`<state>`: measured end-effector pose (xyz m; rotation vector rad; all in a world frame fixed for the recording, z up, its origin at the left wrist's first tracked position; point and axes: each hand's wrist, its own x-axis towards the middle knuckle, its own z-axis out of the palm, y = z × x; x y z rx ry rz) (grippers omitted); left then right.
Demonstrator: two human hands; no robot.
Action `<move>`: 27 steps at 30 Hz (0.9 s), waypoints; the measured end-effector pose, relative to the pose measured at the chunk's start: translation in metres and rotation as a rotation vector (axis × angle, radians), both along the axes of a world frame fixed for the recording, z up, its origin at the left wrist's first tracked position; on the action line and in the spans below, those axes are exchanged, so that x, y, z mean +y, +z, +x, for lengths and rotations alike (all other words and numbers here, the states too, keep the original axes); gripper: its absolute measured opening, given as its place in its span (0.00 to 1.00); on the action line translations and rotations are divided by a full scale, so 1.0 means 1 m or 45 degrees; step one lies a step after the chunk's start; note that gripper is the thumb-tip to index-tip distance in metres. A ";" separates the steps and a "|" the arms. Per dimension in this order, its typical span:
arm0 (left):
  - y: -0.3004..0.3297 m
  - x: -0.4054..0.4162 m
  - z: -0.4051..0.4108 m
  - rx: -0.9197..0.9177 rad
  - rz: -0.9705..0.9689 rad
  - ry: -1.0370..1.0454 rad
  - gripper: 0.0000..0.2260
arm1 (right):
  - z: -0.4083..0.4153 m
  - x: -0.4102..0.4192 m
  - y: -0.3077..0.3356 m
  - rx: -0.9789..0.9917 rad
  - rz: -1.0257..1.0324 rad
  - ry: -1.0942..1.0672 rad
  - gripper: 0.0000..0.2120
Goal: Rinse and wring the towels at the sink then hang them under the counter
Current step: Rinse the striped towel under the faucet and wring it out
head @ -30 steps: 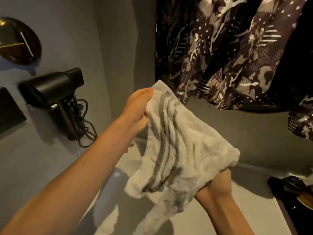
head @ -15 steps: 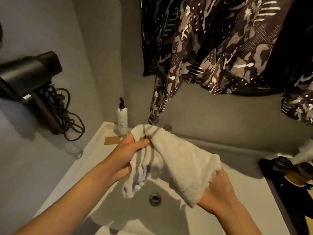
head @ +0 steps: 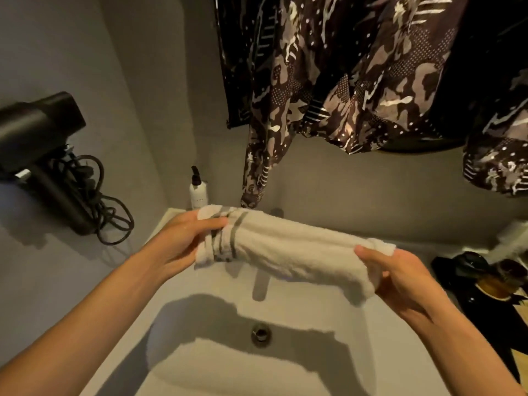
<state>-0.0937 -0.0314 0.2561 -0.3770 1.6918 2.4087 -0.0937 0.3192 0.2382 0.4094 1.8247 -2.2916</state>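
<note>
Two hands hold one towel (head: 288,252), rolled into a thick horizontal bundle above the sink (head: 200,364). My left hand (head: 183,241) is closed around the left end, fingers wrapped over the top where grey stripes cross the white fabric; a short tuft of towel sticks out past the fingers on the far side. My right hand (head: 400,277) is closed on the right end, thumb lying across the top and the fingers curled beneath, out of sight. The bundle runs slightly downward from left to right and touches nothing but my hands. It hangs clear of the basin, with the drain (head: 260,333) below and nearer me. The towel's shadow falls across the white basin floor. A white pump bottle (head: 197,192) stands upright at the sink's back left corner, just behind my left hand. A black hair dryer (head: 43,144) with a coiled cord hangs on the left wall. Dark patterned fabric (head: 357,81) hangs above the back of the sink. Dark items sit on the counter at right; they are too dim to identify.
</note>
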 end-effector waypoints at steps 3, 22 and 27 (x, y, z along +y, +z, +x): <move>-0.001 -0.007 0.005 -0.023 -0.073 0.009 0.11 | -0.004 0.013 0.017 0.135 0.138 0.076 0.12; 0.027 -0.045 0.009 0.322 -0.273 0.361 0.12 | -0.032 0.028 0.071 0.214 0.142 0.131 0.13; 0.048 -0.040 0.014 0.604 -0.124 0.244 0.10 | -0.036 0.034 0.089 0.592 0.472 -0.230 0.02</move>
